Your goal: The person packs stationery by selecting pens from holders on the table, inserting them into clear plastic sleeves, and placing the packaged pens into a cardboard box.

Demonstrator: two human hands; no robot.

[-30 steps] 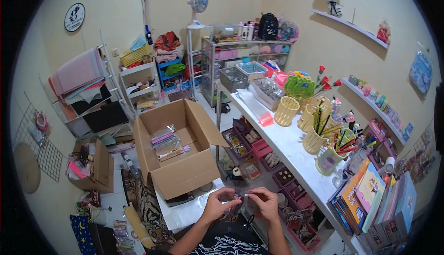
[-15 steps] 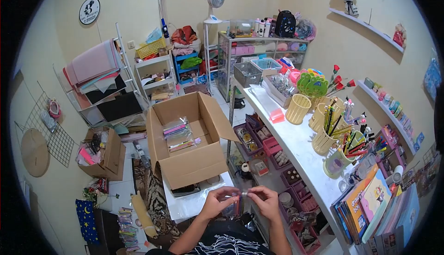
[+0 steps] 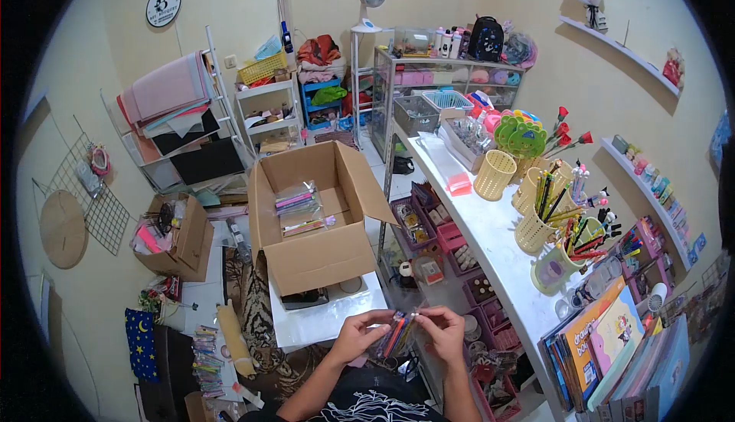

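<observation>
At the bottom centre, a clear bag of colourful pens [image 3: 395,335] hangs between my two hands, near my body. My left hand [image 3: 363,336] is closed on the bag's left side. My right hand [image 3: 442,333] pinches its upper right edge. Just beyond the hands, an open cardboard box [image 3: 319,261] rests on a white surface [image 3: 366,299]. Inside the box lie clear packs of pink, purple and other coloured pens [image 3: 297,202].
To the right runs a long white table [image 3: 490,244] with woven cups [image 3: 495,175], pens and upright books [image 3: 605,330]. Purple baskets [image 3: 484,288] stand below it. Another carton [image 3: 190,242], a rolled yellow item [image 3: 236,342] and pen packs [image 3: 207,361] are on the left.
The view has shifted, so the room appears further right. The bag between my hands has turned or been raised, and its colourful pens show more fully now. Both hands keep their hold.
</observation>
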